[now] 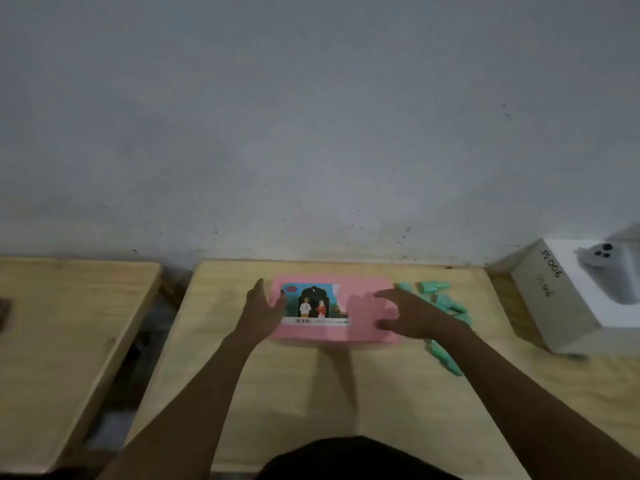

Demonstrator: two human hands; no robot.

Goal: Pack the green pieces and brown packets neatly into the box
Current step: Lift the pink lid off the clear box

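Centre frame, both hands are open. The left hand point(263, 311) has straight fingers at the left edge of the one pink box point(363, 292), and the right hand point(410, 317) spreads over its right part. The box looks light, flat and stiff, best gripped by its short edges. The green pieces point(434, 287) at its right seem small, hard and slippery, and too blurred to count. No brown packets show.

A plain workroom is suggested. A bare, scuffed grey wall point(311, 116) is seen beyond the left hand point(263, 311) and right hand point(412, 317). The wooden tabletop point(311, 393) under them is flanked by a second tabletop point(69, 323) left of the left hand and a white box point(554, 306), hand-marked "JS 006", right of the right hand.
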